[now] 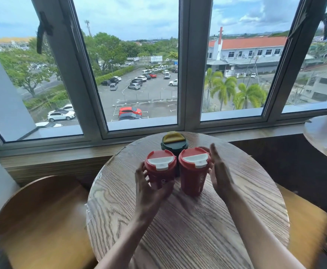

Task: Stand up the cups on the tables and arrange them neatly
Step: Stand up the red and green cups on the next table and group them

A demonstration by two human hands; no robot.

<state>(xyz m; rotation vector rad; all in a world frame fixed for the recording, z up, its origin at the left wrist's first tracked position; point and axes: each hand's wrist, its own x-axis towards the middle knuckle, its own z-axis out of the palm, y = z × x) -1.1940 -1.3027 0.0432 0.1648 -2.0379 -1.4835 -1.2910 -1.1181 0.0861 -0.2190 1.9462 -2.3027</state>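
Note:
Three lidded cups stand upright in a tight cluster on the round wooden table [187,226]. Two are red with red-and-white lids: the left red cup [159,171] and the right red cup [193,171]. Behind them stands a dark green cup [174,142] with a yellow lid flap. My left hand [149,189] wraps around the left red cup from the front and side. My right hand [219,171] is flat and open beside the right red cup, fingers straight, at or just off its right side.
A wooden chair [38,214] sits to the left of the table and another seat [304,220] to the right. A second round table [325,133] is at the right edge. A window sill and large windows [139,74] run behind the table.

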